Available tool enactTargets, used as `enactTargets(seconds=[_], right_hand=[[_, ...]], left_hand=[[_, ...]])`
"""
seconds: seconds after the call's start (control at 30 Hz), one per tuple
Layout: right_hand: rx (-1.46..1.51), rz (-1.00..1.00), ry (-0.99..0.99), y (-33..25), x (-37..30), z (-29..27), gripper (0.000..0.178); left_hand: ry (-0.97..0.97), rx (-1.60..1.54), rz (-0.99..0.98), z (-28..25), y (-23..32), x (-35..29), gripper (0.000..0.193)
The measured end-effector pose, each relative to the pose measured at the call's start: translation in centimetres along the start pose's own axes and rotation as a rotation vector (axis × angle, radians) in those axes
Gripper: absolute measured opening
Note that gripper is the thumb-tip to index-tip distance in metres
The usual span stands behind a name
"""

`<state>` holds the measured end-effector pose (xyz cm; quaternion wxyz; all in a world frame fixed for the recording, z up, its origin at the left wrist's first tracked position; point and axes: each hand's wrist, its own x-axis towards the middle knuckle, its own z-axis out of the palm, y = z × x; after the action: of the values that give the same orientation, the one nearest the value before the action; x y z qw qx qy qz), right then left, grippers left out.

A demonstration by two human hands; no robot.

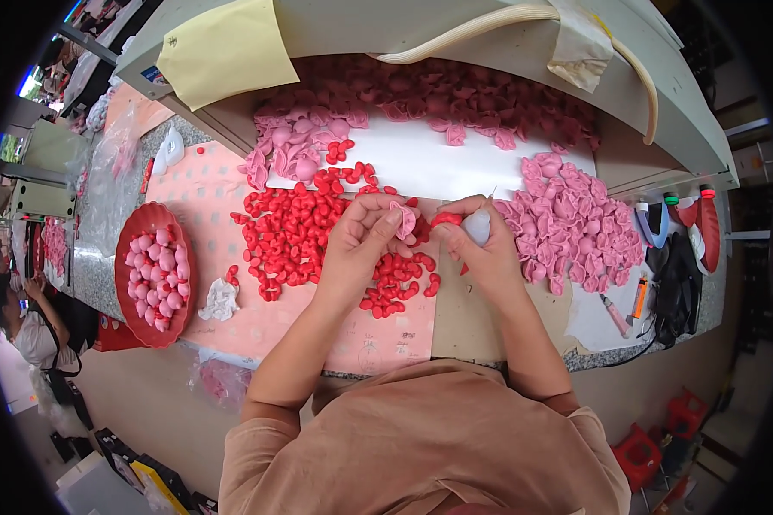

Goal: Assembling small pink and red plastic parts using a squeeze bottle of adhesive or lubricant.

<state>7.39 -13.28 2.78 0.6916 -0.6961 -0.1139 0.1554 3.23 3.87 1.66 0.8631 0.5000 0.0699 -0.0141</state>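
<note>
My left hand (358,245) is closed on a small pink ruffled piece (404,221), held up between thumb and fingers. Close beside it, my right hand (489,262) pinches a glossy red piece (447,220) and also grips a small whitish squeeze bottle (477,227) with a thin needle tip pointing up. The pink and red pieces appear slightly apart. Under and left of my hands spreads a heap of small red pieces (288,232). To the right lies a pile of pink ruffled pieces (575,223), several with round pink centres.
A red oval basket (190,292) of pink balls stands left, near a crumpled white tissue (221,300). More pink pieces (455,90) fill the grey hood (696,129). An orange utility knife (640,297) and a red bottle (709,232) lie right. Another person (47,326) works far left.
</note>
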Motion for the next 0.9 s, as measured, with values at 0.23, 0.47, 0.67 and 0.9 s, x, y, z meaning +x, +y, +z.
enactTargets(seconds=[0.23,0.47,0.67,0.9], right_hand=[[0.121,0.088,0.08,0.1,-0.7,0.0,0.022],[0.126,0.097,0.004,-0.3,-0.9,0.0,0.03],[0.118,0.078,-0.123,-0.2,-1.1,0.2,0.035],[0.132,0.201,-0.142,-0.5,-1.3,0.3,0.038]], left_hand=[[0.038,0.229,0.143,0.8,-0.2,-0.5,0.013],[0.049,0.316,0.136,0.6,-0.6,-0.5,0.012],[0.041,0.424,0.213,0.8,-0.8,-0.6,0.015],[-0.021,0.669,0.273,0.7,-0.4,-0.9,0.014]])
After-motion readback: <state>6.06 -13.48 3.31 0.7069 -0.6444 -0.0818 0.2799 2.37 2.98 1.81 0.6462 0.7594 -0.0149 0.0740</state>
